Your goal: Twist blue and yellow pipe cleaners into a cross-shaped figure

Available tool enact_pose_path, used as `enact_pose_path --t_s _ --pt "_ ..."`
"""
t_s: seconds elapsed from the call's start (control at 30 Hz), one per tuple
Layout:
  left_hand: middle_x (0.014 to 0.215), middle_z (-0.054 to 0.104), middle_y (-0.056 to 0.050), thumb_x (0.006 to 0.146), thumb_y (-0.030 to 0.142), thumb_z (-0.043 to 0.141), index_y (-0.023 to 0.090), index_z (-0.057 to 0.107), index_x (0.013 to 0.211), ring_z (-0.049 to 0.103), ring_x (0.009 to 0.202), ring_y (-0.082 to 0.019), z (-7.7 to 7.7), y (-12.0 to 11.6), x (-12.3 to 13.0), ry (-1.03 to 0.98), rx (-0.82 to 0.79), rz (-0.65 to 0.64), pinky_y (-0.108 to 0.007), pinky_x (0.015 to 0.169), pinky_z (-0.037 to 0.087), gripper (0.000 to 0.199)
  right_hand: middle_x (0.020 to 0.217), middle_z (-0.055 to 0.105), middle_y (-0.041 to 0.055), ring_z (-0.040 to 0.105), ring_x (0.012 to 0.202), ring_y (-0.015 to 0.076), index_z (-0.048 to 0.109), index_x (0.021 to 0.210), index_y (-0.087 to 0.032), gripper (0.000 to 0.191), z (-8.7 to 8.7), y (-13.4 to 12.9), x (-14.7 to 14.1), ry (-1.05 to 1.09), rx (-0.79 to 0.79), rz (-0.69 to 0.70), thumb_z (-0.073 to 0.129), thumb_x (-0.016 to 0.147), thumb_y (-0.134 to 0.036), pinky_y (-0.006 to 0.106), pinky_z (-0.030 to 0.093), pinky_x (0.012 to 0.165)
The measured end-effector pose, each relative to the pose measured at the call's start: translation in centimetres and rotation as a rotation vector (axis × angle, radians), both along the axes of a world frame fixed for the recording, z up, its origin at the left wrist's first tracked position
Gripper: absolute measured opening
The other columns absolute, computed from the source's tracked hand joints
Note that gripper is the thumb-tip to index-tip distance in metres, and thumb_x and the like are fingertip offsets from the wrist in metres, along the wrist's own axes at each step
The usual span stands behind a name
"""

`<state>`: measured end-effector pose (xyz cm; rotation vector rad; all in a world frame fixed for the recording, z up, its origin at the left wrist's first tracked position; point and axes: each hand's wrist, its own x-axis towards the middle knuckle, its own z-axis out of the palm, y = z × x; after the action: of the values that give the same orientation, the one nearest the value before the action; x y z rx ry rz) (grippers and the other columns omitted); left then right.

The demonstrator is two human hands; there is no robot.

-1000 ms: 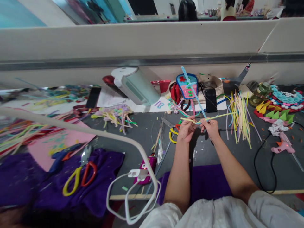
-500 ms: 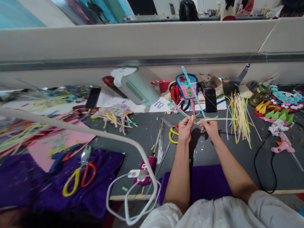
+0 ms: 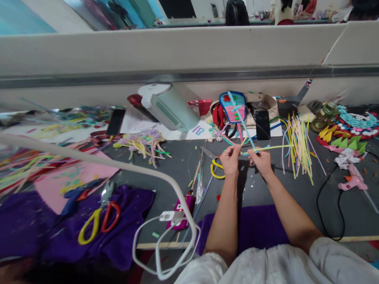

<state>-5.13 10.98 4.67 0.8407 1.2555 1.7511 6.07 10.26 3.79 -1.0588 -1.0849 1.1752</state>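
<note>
My left hand [image 3: 230, 159] is closed in a pinch, with a short yellow end of pipe cleaner sticking up by its fingertips. My right hand [image 3: 261, 161] pinches a light blue pipe cleaner [image 3: 242, 120] that slants up and away, with short side pieces. Out past the right hand a yellow pipe cleaner [image 3: 276, 147] stretches toward a bundle of pale pipe cleaners [image 3: 300, 148]. Between the hands a bit of light blue shows; exactly how the strands join is hidden by the fingers. Yellow-handled scissors [image 3: 217, 169] lie just left of my left hand.
At right lies a pink glue gun [image 3: 353, 179] with a black cord. A white cable [image 3: 142, 171] arches across the left side to a purple power strip [image 3: 185, 205]. Red-and-yellow scissors [image 3: 111, 217] rest on purple cloth [image 3: 130, 232]. Behind are a phone [image 3: 262, 125] and a jar [image 3: 324, 117].
The upright blue pipe cleaner has tipped slightly lower. The yellow strand at the right now slopes upward a little, and a yellow end shows more above my left fingertips.
</note>
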Motion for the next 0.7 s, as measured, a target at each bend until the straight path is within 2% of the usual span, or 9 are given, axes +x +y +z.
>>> enact_pose_path --t_s 0.13,0.23,0.5,0.7 --pt "0.062 0.061 0.001 0.059 0.039 0.080 0.015 0.071 0.074 0.050 0.051 -0.007 -0.7 0.2 -0.7 -0.111 -0.050 -0.126 -0.020 0.053 0.043 0.030 0.049 0.058 -0.0020 0.051 0.036 0.0100 0.065 0.070 -0.016 0.036 -0.2 0.2 0.2 0.048 -0.035 0.011 0.068 0.070 -0.051 0.023 0.048 0.038" --pt "0.062 0.062 0.001 0.058 0.038 0.081 0.015 0.070 0.075 0.052 0.051 -0.007 -0.8 0.2 -1.1 -0.126 -0.058 -0.163 -0.020 0.054 0.045 0.031 0.048 0.058 -0.0020 0.050 0.035 0.0100 0.064 0.068 -0.016 0.037 -0.4 0.4 0.3 0.061 -0.058 0.022 0.068 0.069 -0.052 0.023 0.047 0.037" --pt "0.058 0.060 0.002 0.059 0.034 0.080 0.014 0.067 0.069 0.051 0.049 -0.007 0.8 -0.2 -0.7 0.011 -0.031 -0.074 -0.020 0.051 0.044 0.025 0.052 0.059 -0.0017 0.052 0.038 0.0095 0.065 0.068 -0.016 0.032 -0.1 0.0 0.3 -0.043 0.043 0.008 0.065 0.074 -0.048 0.021 0.046 0.040" --pt "0.054 0.058 0.003 0.065 0.027 0.073 0.015 0.062 0.067 0.053 0.048 -0.008 0.6 -0.1 -0.4 0.019 -0.035 -0.035 -0.018 0.050 0.041 0.016 0.056 0.061 -0.0013 0.053 0.041 0.0097 0.066 0.069 -0.019 0.032 -0.5 -0.2 0.2 -0.152 0.120 0.017 0.062 0.078 -0.049 0.022 0.046 0.044"
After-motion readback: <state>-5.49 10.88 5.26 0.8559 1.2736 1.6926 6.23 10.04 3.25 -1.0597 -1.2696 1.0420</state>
